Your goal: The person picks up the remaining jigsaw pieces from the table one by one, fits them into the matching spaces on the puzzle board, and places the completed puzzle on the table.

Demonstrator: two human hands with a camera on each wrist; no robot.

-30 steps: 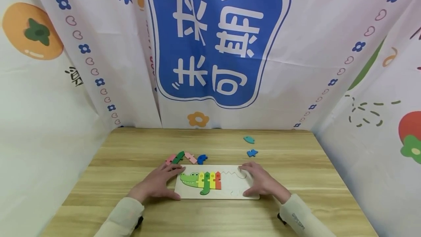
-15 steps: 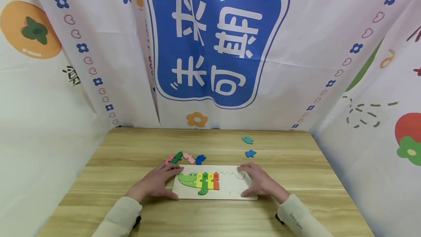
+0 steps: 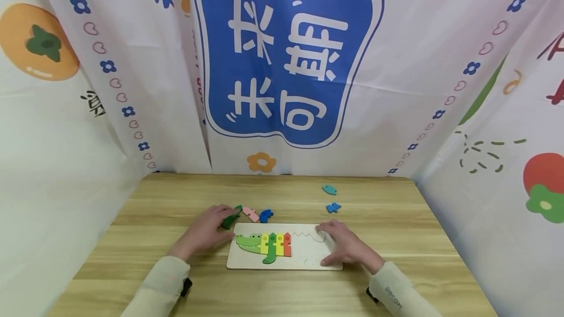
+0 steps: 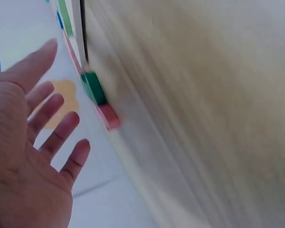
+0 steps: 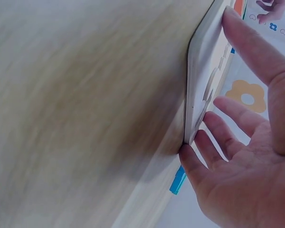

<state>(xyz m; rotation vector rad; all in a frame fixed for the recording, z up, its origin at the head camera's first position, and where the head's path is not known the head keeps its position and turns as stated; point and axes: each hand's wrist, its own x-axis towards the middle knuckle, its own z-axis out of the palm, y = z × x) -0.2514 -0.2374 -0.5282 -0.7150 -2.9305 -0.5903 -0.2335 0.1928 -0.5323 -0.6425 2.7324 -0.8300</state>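
A pale wooden puzzle board (image 3: 304, 251) lies in the head view. At its left end sit a crocodile head (image 3: 248, 241) and several yellow, green and red body pieces (image 3: 287, 244). My right hand (image 3: 345, 244) holds the board's right end, thumb toward the front and fingers toward the back. Beyond the board's left corner, my left hand (image 3: 207, 229) reaches with spread fingers beside a green piece (image 3: 231, 218). The left wrist view has that hand's fingers extended, apart from the green piece (image 4: 93, 88) and the pink piece (image 4: 109, 117), which the hand hides in the head view.
Behind the board lie another pink piece (image 3: 250, 214) and a dark blue piece (image 3: 266, 216). Farther right are a blue piece (image 3: 333, 207) and a teal piece (image 3: 329, 190). The wooden table (image 3: 282, 292) meets a printed cloth backdrop (image 3: 361, 126) at its far edge.
My left hand has left the board's left end and moved up and back to the loose green piece. The right hand stays at the board. The whole head view has shifted slightly.
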